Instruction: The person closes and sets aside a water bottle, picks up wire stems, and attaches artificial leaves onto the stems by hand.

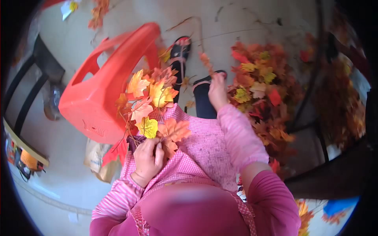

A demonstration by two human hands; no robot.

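Note:
My left hand (149, 159) is closed on the stems of a bunch of artificial maple leaves (157, 94) in orange, yellow and peach, held above the lap of a pink checked apron (201, 137). Farther forward, my right hand (217, 92) is closed near the lower end of a thin stem with small orange leaves (205, 61), over the right shoe. Part of that stem loops up across the floor. The fingertips of my right hand are small and partly blurred.
An orange-red plastic stool (100, 94) lies tipped over at the left. A large heap of maple leaves (264, 90) is on the right. A paper bag (98, 159) stands behind the stool, and a dark metal frame (29, 94) is at far left.

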